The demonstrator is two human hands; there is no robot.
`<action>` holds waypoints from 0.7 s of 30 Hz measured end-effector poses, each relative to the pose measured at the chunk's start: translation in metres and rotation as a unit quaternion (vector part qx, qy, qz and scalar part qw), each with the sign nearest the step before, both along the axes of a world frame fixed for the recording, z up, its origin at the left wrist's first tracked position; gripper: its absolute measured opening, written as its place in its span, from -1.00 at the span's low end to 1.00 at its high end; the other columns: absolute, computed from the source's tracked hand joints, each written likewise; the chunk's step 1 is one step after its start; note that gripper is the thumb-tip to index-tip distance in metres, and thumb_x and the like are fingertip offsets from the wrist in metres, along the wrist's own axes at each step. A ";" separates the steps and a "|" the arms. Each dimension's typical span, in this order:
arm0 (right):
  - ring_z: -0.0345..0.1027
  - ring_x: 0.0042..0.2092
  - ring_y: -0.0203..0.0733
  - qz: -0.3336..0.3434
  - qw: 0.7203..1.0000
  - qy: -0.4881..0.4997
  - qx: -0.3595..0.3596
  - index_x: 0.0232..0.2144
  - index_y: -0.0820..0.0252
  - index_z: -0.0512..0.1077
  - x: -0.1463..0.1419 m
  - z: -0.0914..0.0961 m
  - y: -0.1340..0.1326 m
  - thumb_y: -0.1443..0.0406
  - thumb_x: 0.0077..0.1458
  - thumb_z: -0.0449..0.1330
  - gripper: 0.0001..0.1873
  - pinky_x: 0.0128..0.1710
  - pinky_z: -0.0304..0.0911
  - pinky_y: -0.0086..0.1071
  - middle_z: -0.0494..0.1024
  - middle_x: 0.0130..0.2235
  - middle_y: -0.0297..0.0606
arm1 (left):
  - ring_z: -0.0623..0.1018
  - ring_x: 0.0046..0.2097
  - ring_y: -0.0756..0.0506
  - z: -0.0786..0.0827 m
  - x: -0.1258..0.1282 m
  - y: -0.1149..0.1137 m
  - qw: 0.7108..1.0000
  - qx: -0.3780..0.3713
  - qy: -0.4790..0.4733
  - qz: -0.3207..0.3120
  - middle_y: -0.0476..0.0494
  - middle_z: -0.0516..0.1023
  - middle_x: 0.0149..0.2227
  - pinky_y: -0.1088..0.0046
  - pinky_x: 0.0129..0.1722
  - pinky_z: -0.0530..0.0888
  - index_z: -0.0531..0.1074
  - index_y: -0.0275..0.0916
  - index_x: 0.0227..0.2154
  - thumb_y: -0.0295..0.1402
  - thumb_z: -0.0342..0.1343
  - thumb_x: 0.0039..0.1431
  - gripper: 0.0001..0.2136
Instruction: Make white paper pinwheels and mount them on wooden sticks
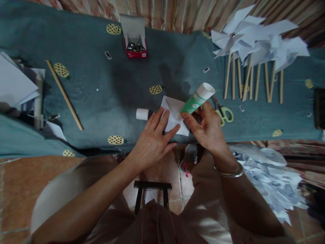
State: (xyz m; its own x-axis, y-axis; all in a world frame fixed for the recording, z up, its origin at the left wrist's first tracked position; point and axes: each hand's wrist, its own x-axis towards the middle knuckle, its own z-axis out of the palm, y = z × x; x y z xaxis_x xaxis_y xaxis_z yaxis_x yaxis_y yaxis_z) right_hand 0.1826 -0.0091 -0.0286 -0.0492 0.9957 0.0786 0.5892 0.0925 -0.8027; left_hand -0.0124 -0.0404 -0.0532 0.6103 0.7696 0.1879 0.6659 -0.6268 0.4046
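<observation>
Presses a folded white paper flat with the open left hand, close to the table near edge, midway along. Grasps a tilted green glue tube in the right hand, lower end at the paper. Beside the paper, leftward: a white cap. Just right of that hand: scissors.

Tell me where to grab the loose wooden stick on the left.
Grip the wooden stick at its middle, from above, pinching across it: it lies flat and slanted on the cloth. Use the left hand; the right hand holds the glue tube.
</observation>
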 end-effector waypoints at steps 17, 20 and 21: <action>0.43 -0.34 -0.17 0.012 0.999 -0.046 0.007 -0.24 0.08 0.32 -0.008 0.006 -0.005 0.15 0.15 0.22 -0.79 -0.32 0.34 -0.27 0.52 -0.36 -0.35 | 0.02 0.41 -0.43 -0.001 0.000 0.000 1.000 -0.015 -0.011 0.004 -0.36 0.08 0.39 -0.20 0.28 0.16 0.30 -0.16 0.20 -0.15 0.15 0.22 -0.49; 0.43 -0.34 -0.17 0.017 0.999 -0.048 0.004 -0.23 0.08 0.32 -0.010 0.006 -0.005 0.13 0.16 0.21 -0.79 -0.35 0.31 -0.29 0.52 -0.36 -0.35 | 0.03 0.41 -0.44 -0.002 0.000 -0.001 1.000 -0.013 -0.014 0.002 -0.36 0.07 0.39 -0.20 0.28 0.17 0.30 -0.16 0.20 -0.14 0.15 0.22 -0.49; 0.44 -0.34 -0.16 0.017 0.999 -0.047 0.002 -0.23 0.08 0.31 -0.011 0.006 -0.005 0.13 0.16 0.21 -0.79 -0.36 0.30 -0.29 0.52 -0.36 -0.34 | 0.03 0.41 -0.43 -0.002 0.000 -0.001 1.000 -0.012 -0.014 0.003 -0.35 0.07 0.39 -0.20 0.28 0.17 0.30 -0.15 0.20 -0.14 0.15 0.23 -0.49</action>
